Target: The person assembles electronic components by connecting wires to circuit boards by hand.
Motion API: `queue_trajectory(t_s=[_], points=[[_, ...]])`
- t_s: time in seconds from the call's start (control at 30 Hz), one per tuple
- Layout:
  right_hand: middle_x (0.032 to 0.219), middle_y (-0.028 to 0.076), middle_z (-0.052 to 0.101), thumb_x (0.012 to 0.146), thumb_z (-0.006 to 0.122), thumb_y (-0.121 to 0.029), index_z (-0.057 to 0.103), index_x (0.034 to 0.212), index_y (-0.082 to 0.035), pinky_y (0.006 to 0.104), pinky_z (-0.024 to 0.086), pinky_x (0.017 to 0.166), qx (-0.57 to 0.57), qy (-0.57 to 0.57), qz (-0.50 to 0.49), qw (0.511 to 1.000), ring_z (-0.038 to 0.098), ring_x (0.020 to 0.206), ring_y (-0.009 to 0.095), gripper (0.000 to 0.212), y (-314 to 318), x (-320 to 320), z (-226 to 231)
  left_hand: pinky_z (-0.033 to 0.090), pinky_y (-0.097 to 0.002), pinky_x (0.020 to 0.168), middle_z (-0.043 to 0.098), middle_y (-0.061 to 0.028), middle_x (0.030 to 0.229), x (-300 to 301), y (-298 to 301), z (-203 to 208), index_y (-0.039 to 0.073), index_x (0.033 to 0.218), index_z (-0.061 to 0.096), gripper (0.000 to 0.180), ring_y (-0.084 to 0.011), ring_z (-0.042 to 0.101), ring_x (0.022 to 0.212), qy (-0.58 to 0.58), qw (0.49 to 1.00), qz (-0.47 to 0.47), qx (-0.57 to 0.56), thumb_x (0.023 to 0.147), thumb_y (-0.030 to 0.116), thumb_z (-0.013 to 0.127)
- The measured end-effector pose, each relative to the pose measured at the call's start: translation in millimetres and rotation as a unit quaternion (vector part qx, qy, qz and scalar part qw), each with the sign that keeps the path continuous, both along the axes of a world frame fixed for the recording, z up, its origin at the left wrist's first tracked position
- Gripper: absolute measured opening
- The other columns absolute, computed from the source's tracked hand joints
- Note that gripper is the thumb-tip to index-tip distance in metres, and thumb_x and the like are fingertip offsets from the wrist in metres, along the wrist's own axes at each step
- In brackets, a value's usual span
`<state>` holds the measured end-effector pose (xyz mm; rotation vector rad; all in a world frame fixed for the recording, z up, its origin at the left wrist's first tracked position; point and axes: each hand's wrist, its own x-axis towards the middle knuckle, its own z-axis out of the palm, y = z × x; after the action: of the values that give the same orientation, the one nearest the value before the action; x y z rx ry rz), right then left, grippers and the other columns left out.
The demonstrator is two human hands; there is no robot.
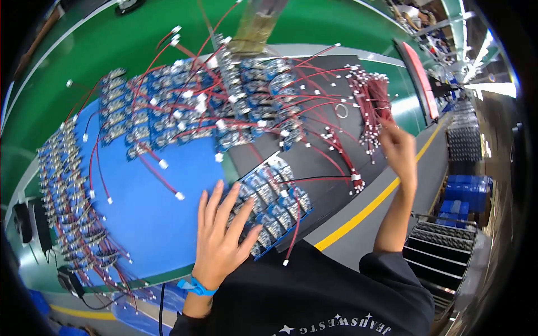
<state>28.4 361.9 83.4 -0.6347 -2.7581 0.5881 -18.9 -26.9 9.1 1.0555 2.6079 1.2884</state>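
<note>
My left hand (223,232) lies with its fingers spread on the blue mat (151,218) and the left edge of a panel of small circuit boards (274,204). That panel is blue with silvery parts, and a few red and black wires run over it. My right hand (399,150) is at the near right side of a thick bundle of red wires with white plugs (374,98). Its fingers are curled together, and I cannot make out what is between them. A smaller bundle of red wires (346,157) lies between the panel and the big bundle.
Rows of wired circuit boards (168,106) cover the far part of the table. More boards are stacked along the left edge (73,196). A roll-like ring (342,110) lies on the dark mat (325,129). A slotted black rack (440,252) stands on the floor at right.
</note>
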Motion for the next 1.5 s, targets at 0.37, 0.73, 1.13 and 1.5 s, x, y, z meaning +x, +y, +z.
queue_trajectory(t_s=[0.37,0.73,1.13,1.5], points=[[0.069,0.004,0.058,0.065,0.079,-0.006,0.072,0.09,-0.003,0.0276,0.041,0.045,-0.049,-0.016,0.421,0.906,0.057,0.054,0.015,0.026,-161,-5,64,0.047,-0.0403,0.083,0.07,-0.0076,0.095,-3,-9,-2,0.002,0.103,0.069,0.041,-0.0268,0.063,0.091,-0.069,0.97,0.0,0.233,0.065,0.009,0.084],[0.076,0.005,0.06,0.069,0.074,0.0,0.069,0.09,-0.001,0.0327,0.048,0.05,-0.065,-0.079,0.418,0.903,0.061,0.059,0.021,0.022,-178,-9,54,0.048,-0.0375,0.081,0.072,-0.0068,0.085,0,-9,-1,0.003,0.091,0.071,0.024,-0.0223,0.067,0.077,-0.129,0.932,0.044,0.335,0.07,0.002,0.082],[0.077,0.005,0.056,0.072,0.076,-0.004,0.068,0.091,-0.004,0.033,0.046,0.049,-0.031,-0.102,0.477,0.872,0.059,0.059,0.021,0.02,-201,-23,31,0.049,-0.0389,0.08,0.068,-0.0064,0.088,-1,-5,-4,0.003,0.087,0.069,0.022,-0.025,0.065,0.084,-0.041,0.965,-0.01,0.257,0.068,0.002,0.08],[0.075,0.012,0.063,0.079,0.069,-0.004,0.065,0.083,0.0,0.0345,0.047,0.054,-0.001,-0.132,0.242,0.961,0.062,0.059,0.028,0.007,-204,-31,-27,0.032,-0.0587,0.107,0.047,-0.0176,0.139,-3,-13,-9,0.005,0.112,0.065,0.041,-0.0421,0.036,0.136,0.008,0.999,-0.021,-0.024,0.077,0.025,0.075]])
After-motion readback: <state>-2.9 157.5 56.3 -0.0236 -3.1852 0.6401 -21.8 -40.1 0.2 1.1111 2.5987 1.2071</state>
